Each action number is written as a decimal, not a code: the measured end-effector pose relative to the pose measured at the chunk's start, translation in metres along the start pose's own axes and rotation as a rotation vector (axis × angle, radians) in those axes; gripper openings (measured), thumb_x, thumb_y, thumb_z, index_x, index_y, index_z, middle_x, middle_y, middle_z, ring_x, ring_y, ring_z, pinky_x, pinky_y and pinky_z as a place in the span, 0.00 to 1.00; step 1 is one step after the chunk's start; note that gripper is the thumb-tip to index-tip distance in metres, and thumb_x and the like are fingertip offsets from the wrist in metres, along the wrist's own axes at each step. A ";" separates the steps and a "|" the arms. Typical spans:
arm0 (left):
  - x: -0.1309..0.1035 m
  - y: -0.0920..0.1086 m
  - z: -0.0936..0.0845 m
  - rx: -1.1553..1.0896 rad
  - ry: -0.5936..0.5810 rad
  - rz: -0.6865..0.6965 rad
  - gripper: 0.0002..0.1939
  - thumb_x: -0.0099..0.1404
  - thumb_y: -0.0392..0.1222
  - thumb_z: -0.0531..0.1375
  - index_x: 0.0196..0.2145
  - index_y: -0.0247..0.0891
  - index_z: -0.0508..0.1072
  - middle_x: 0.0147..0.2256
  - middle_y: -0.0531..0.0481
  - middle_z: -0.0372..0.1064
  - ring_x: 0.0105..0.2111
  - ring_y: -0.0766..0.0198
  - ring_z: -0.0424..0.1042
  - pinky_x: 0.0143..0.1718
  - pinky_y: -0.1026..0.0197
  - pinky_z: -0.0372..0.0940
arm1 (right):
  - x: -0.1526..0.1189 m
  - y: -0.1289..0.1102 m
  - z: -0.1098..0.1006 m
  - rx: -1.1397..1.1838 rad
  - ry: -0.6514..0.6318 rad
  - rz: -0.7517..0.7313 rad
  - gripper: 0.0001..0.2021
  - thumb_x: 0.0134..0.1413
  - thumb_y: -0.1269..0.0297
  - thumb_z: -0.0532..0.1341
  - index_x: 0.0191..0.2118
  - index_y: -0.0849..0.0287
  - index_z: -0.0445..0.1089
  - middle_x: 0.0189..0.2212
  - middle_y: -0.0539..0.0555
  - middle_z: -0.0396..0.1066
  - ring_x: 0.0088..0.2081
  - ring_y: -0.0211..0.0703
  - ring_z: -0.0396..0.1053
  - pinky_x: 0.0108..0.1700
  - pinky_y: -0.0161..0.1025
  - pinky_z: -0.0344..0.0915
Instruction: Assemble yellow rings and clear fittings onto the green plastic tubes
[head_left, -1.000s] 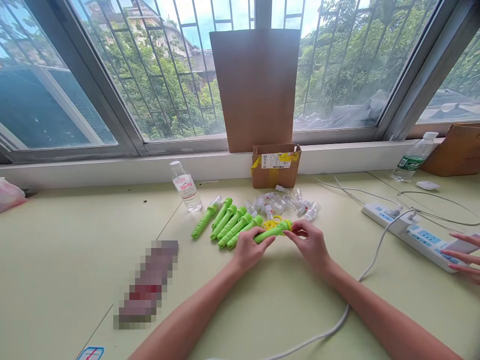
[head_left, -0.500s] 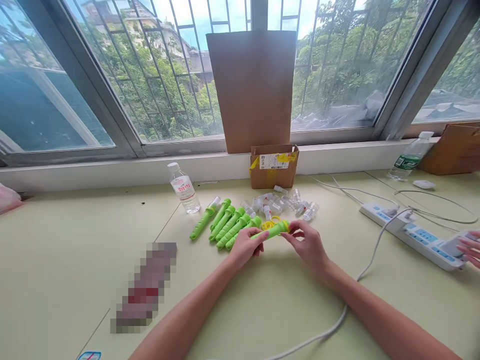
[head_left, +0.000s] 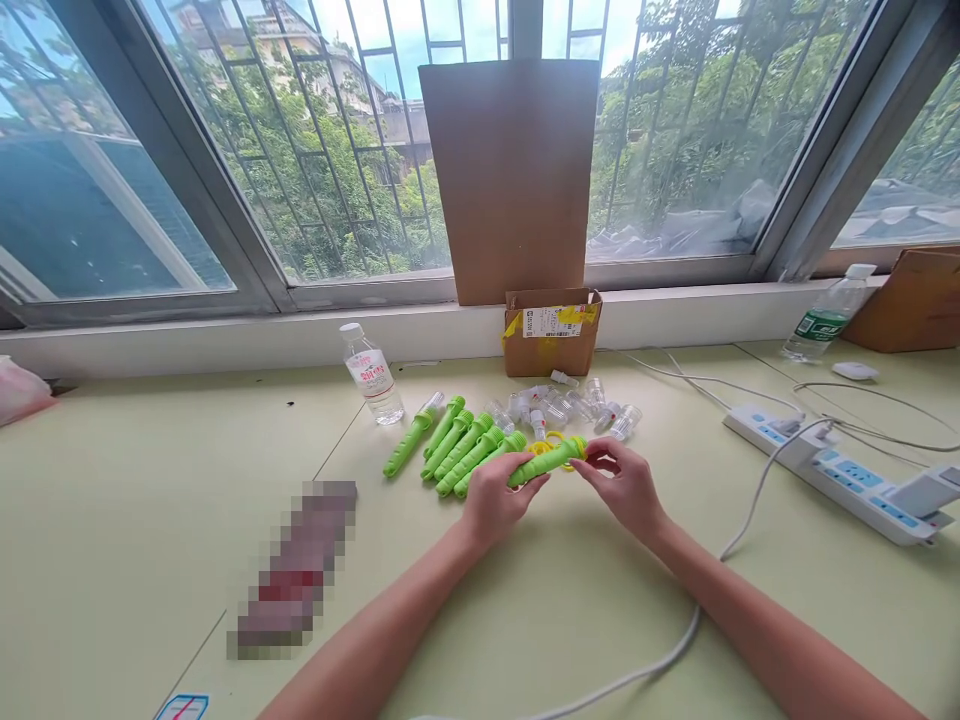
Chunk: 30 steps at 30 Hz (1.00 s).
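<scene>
My left hand (head_left: 501, 495) is closed round the lower part of a green plastic handle (head_left: 547, 462), which lies slantwise with its threaded end up to the right. At that end a yellow ring (head_left: 580, 447) sits round the handle, and my right hand (head_left: 619, 483) pinches it between thumb and fingers. Just behind the handle lie more yellow rings (head_left: 538, 449), partly hidden. Several other green handles (head_left: 457, 458) rest side by side to the left of my left hand. One green handle (head_left: 407, 446) at the far left of them has a clear piece on its end.
Clear plastic pieces (head_left: 556, 408) lie heaped before a small cardboard box (head_left: 553, 350). A water bottle (head_left: 373, 378) stands to the left, another bottle (head_left: 825, 315) at the back right. A power strip (head_left: 832, 470) and a white cable (head_left: 739, 540) run along the right. A blurred object (head_left: 300, 565) lies left.
My left hand has shifted its fingers on the green handle, showing more of it. My right hand stays at the yellow ring. Another person's hand has left the right edge by the power strip.
</scene>
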<state>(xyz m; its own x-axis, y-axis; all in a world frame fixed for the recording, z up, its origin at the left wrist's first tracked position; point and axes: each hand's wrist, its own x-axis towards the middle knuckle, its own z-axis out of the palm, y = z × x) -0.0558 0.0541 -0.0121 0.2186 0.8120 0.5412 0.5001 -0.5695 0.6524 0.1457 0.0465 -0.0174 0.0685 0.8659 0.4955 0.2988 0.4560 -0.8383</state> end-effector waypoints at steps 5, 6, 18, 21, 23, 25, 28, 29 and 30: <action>0.001 0.008 -0.005 -0.037 -0.043 -0.099 0.14 0.57 0.50 0.62 0.37 0.38 0.76 0.30 0.49 0.74 0.24 0.66 0.68 0.28 0.65 0.63 | 0.001 0.002 -0.001 -0.041 -0.064 0.019 0.13 0.47 0.57 0.66 0.35 0.58 0.65 0.31 0.52 0.68 0.29 0.41 0.68 0.34 0.43 0.73; 0.002 0.009 -0.006 -0.055 -0.053 -0.124 0.15 0.57 0.50 0.61 0.36 0.37 0.76 0.28 0.50 0.74 0.24 0.66 0.67 0.27 0.65 0.62 | 0.001 0.003 -0.001 -0.053 -0.073 0.019 0.14 0.47 0.56 0.66 0.35 0.58 0.65 0.31 0.52 0.68 0.29 0.41 0.68 0.33 0.43 0.73; 0.011 0.013 -0.012 -0.376 -0.228 -0.532 0.20 0.54 0.57 0.62 0.27 0.34 0.74 0.14 0.56 0.62 0.14 0.70 0.61 0.17 0.67 0.56 | -0.002 -0.004 0.003 -0.100 -0.049 -0.022 0.10 0.51 0.56 0.62 0.31 0.57 0.67 0.31 0.53 0.67 0.28 0.40 0.67 0.29 0.40 0.71; 0.011 0.013 -0.011 -0.344 -0.204 -0.459 0.19 0.54 0.55 0.62 0.32 0.35 0.73 0.19 0.55 0.65 0.17 0.70 0.62 0.19 0.67 0.58 | -0.003 -0.006 0.003 -0.097 -0.036 -0.040 0.10 0.52 0.56 0.62 0.30 0.57 0.67 0.32 0.54 0.68 0.28 0.40 0.67 0.30 0.41 0.72; 0.010 0.012 -0.010 -0.288 -0.152 -0.355 0.18 0.53 0.52 0.63 0.35 0.36 0.72 0.24 0.54 0.67 0.22 0.69 0.65 0.23 0.66 0.60 | -0.003 -0.006 0.002 -0.090 -0.019 -0.055 0.10 0.53 0.56 0.61 0.30 0.57 0.67 0.32 0.54 0.67 0.28 0.40 0.67 0.31 0.42 0.72; 0.009 0.010 -0.008 -0.223 -0.091 -0.238 0.16 0.52 0.48 0.65 0.36 0.38 0.70 0.27 0.54 0.68 0.26 0.67 0.67 0.28 0.65 0.62 | -0.002 -0.007 0.001 -0.078 -0.010 -0.064 0.10 0.52 0.56 0.62 0.30 0.57 0.67 0.32 0.53 0.68 0.28 0.40 0.67 0.32 0.43 0.73; 0.007 0.007 -0.006 -0.154 -0.026 -0.124 0.11 0.54 0.46 0.63 0.33 0.38 0.70 0.28 0.52 0.69 0.27 0.66 0.66 0.29 0.65 0.62 | -0.001 -0.008 0.000 -0.062 -0.011 -0.062 0.09 0.52 0.57 0.62 0.30 0.57 0.67 0.32 0.53 0.68 0.29 0.40 0.68 0.32 0.43 0.73; 0.006 0.006 -0.006 -0.131 -0.015 -0.104 0.10 0.55 0.46 0.63 0.32 0.38 0.71 0.28 0.51 0.69 0.26 0.67 0.66 0.28 0.65 0.62 | -0.001 -0.008 0.000 -0.059 -0.010 -0.059 0.09 0.52 0.57 0.62 0.31 0.57 0.67 0.32 0.53 0.67 0.29 0.40 0.68 0.32 0.43 0.73; 0.006 0.005 -0.006 -0.107 -0.009 -0.091 0.10 0.55 0.46 0.63 0.32 0.38 0.71 0.28 0.50 0.70 0.26 0.66 0.66 0.28 0.65 0.62 | -0.001 -0.008 -0.001 -0.056 -0.009 -0.055 0.09 0.52 0.57 0.62 0.31 0.57 0.67 0.32 0.53 0.67 0.29 0.40 0.68 0.32 0.43 0.74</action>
<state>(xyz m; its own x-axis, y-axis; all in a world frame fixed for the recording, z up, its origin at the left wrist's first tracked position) -0.0565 0.0552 -0.0025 0.1841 0.8615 0.4732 0.4259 -0.5038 0.7516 0.1438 0.0421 -0.0109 0.0426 0.8418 0.5381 0.3551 0.4907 -0.7957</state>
